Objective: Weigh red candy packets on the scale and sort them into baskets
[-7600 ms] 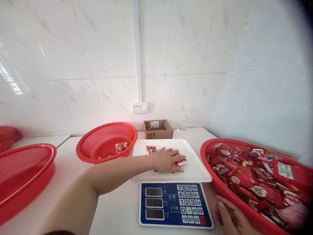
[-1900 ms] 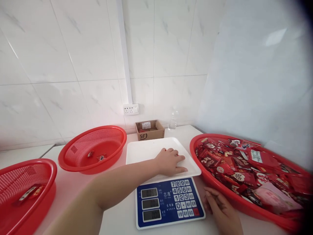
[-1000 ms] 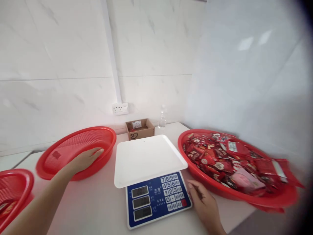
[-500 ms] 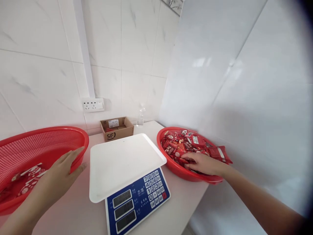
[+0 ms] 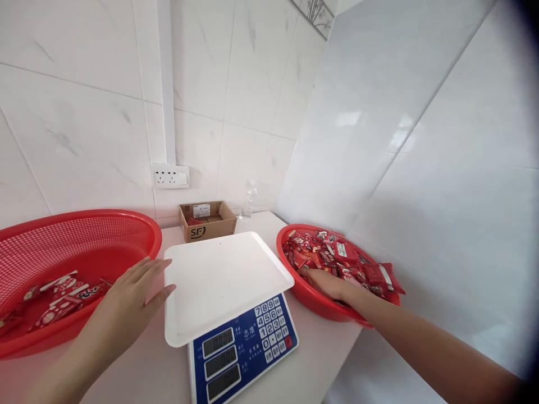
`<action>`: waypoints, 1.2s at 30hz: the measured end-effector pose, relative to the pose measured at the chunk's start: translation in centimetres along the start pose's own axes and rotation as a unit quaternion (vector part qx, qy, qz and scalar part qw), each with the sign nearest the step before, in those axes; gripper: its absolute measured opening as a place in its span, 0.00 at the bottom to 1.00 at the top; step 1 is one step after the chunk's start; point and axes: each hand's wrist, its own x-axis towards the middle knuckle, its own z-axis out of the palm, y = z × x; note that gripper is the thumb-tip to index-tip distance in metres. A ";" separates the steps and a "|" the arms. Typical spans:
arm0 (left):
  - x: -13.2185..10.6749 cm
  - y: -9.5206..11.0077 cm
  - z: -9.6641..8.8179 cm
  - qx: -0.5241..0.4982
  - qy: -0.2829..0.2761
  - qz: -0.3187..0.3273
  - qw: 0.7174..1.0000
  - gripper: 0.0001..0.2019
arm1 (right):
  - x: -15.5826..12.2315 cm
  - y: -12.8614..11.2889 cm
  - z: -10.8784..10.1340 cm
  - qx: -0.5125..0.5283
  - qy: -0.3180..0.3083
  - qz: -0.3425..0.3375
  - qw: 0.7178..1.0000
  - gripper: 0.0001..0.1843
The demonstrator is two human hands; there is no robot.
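Note:
My left hand (image 5: 137, 294) is open, its fingers stretched out and the thumb apart, with nothing in it. Its fingertips reach the left edge of the white pan (image 5: 223, 286) of a digital scale (image 5: 244, 348). Into the right red basket (image 5: 301, 294) dips my right hand (image 5: 326, 283), close to the near rim. Its fingers are down among small red snack packets (image 5: 320, 247) and mostly hidden, so their grip does not show. The left red basket (image 5: 154, 233), beside my left hand, holds some red and white packets (image 5: 63, 300) at its bottom.
A small cardboard box (image 5: 208, 227) stands behind the scale, with a clear plastic bottle (image 5: 249, 202) beside it. A tiled wall with a socket (image 5: 171, 177) closes off the back, and a smooth panel (image 5: 400, 140) the right. The white table (image 5: 314, 359) ends below the right basket.
My right hand has moved left and deeper into the packets, hiding its fingers. My left hand has shifted right, from the left basket's rim to the pan's edge. The view has turned slightly left.

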 end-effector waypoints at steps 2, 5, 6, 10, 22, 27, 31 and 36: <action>-0.1 0.2 0.2 0.010 -0.027 0.004 1.000 0.26 | 0.5 0.0 -0.1 -0.008 0.020 -0.055 0.998 0.19; -0.2 0.4 0.3 0.020 -0.038 0.010 0.999 0.25 | 1.5 0.1 -0.6 -0.008 0.049 -0.072 0.996 0.20; -0.2 0.4 0.3 0.021 -0.035 0.011 0.999 0.25 | 1.9 0.1 -0.9 -0.007 0.064 -0.072 0.995 0.21; -0.2 0.4 0.2 0.032 -0.033 0.004 0.999 0.25 | 2.8 0.2 -2.7 -0.003 0.121 -0.060 0.991 0.23; -0.2 0.2 0.4 0.051 -0.052 0.014 0.997 0.26 | 1.9 0.4 -6.3 0.088 0.158 0.014 0.983 0.31; -0.3 0.2 0.4 0.048 -0.036 0.034 0.998 0.26 | 2.6 0.6 -6.0 -0.041 0.137 -0.045 0.989 0.28; -0.3 0.5 0.3 0.041 -0.027 0.037 0.998 0.24 | 2.6 -0.5 -3.4 -0.067 0.064 -0.057 0.994 0.27; -0.3 0.9 0.3 0.047 -0.040 0.050 0.997 0.23 | 2.8 -1.6 0.3 -0.113 0.073 -0.029 0.990 0.36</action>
